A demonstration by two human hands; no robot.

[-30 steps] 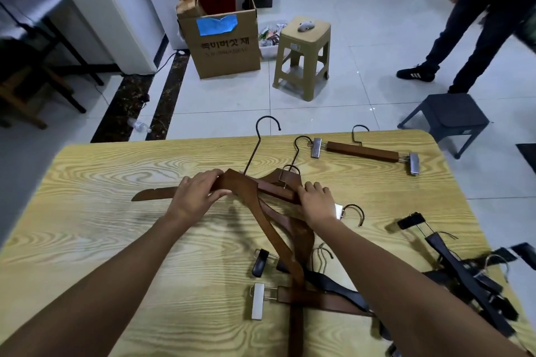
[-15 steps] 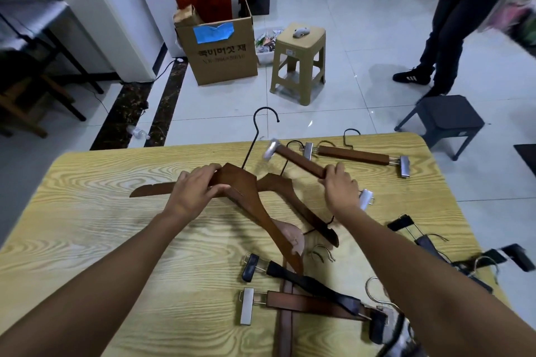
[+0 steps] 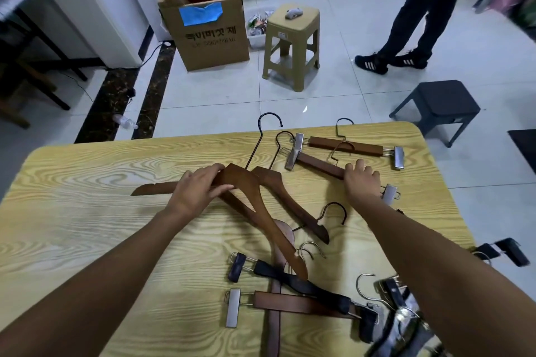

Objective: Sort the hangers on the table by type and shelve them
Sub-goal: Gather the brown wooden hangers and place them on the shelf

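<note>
A: How far along is the sorting judged to be?

B: Early. Nearer than both hands, a brown clip hanger (image 3: 290, 303) and a black clip hanger (image 3: 304, 284) are left crossed in a tangle. A blurred pile of black hangers (image 3: 403, 316) is seen under the right forearm. Nothing there is grouped.

A: And at the hands?

B: The top coat hanger (image 3: 264, 220) is gripped at its neck by the left hand (image 3: 200, 187), with fingers and thumb closed round the wood. A second coat hanger (image 3: 293, 203) is lying partly under it, just right of that hand. The slanted clip hanger (image 3: 319, 164) is held by the right hand (image 3: 362, 182), with fingers curled over the near end of its bar. Just beyond those fingers the far clip hanger (image 3: 345, 146) is lying, overlapped by the slanted one's hook. A clip-hanger group is judged to be begun there.

A: Shelving?

B: No shelf is seen, and nothing is judged shelved yet.

A: Edges and room?

B: Wide room on the table (image 3: 87, 211) is offered left of the left hand. Right of the right hand the edge is near, and black clips (image 3: 507, 251) are hung over it. The far edge is close beyond both hands. Past it, a cardboard box (image 3: 208, 35), a tan plastic stool (image 3: 293, 38), a dark stool (image 3: 438, 101) and a standing person's legs (image 3: 420, 23) are seen.
</note>
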